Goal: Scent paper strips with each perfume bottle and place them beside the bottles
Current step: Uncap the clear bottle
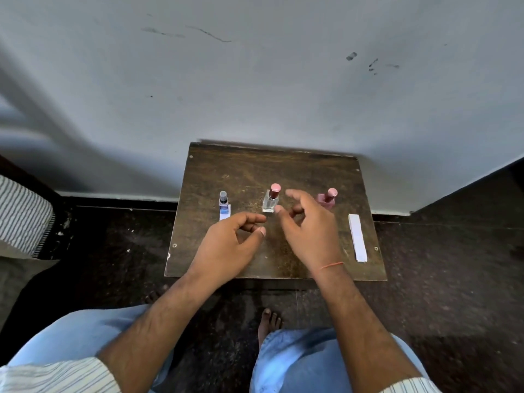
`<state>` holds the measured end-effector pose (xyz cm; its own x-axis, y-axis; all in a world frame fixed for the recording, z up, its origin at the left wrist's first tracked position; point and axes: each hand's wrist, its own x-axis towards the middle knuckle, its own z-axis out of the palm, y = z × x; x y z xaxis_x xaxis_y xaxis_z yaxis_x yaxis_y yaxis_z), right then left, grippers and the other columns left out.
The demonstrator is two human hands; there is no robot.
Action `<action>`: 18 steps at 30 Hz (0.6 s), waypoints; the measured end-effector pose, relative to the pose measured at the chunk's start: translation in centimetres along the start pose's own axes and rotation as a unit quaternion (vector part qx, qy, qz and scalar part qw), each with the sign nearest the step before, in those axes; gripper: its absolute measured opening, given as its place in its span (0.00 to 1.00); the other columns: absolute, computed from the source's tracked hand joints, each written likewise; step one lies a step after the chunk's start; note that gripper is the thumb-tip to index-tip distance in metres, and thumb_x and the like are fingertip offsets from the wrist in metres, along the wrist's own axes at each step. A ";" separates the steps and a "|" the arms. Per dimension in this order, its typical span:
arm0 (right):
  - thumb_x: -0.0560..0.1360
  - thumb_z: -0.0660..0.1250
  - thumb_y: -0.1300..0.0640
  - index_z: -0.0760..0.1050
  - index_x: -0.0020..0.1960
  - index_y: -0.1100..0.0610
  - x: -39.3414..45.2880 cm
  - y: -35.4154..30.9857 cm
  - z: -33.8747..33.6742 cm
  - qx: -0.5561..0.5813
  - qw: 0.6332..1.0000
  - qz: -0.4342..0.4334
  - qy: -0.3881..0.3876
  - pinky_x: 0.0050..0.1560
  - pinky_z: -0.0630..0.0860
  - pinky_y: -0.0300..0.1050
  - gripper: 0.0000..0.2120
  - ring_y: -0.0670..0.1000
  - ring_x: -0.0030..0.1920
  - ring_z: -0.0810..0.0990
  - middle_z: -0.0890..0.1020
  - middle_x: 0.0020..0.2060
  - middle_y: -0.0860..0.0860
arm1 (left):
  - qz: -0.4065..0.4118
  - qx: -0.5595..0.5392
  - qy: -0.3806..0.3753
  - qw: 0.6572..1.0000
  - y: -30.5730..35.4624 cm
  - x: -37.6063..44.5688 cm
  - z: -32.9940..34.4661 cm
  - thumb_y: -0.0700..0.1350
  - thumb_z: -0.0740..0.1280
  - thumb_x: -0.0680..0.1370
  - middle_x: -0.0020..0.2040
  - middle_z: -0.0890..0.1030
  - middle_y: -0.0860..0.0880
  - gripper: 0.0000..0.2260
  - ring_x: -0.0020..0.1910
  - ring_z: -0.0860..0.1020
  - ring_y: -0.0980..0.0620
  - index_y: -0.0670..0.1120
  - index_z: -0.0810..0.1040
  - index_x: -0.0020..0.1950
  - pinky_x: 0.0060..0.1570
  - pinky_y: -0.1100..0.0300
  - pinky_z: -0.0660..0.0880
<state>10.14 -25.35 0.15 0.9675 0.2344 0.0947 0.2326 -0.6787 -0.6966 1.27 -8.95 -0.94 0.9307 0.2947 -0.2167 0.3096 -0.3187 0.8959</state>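
Note:
Three perfume bottles stand in a row on a small dark wooden table [283,165]: a blue one with a dark cap [223,202] at the left, a clear one with a pink cap [271,198] in the middle, a pink one [326,197] at the right. A white paper strip [225,214] lies right in front of the blue bottle. A stack of white paper strips [357,237] lies near the table's right edge. My left hand [231,243] hovers in front of the blue bottle, fingers loosely curled, holding nothing. My right hand [307,229] hovers just right of the clear bottle, fingers relaxed and empty.
The table stands against a pale wall [255,80]. Dark floor surrounds it. A striped cushion [22,217] sits at the left. My knees in light jeans and a bare foot [269,321] are below the table's front edge.

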 end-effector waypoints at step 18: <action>0.78 0.77 0.48 0.87 0.57 0.51 1.1 -1.2 1.3 -0.018 0.993 -0.117 -0.016 0.47 0.69 0.23 0.10 0.43 0.46 0.81 0.85 0.48 0.45 | -0.009 0.045 -0.037 0.998 -2.4 0.2 0.1 0.53 0.74 0.80 0.50 0.86 0.65 0.26 0.34 0.77 0.70 0.57 0.73 0.78 0.48 0.60 0.78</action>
<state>10.79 -23.37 0.11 0.8828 0.4108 0.2279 0.4552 -0.6276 -0.6316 0.76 -8.17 -3.19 0.9356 0.2356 -0.2629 0.3393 -0.3946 0.8539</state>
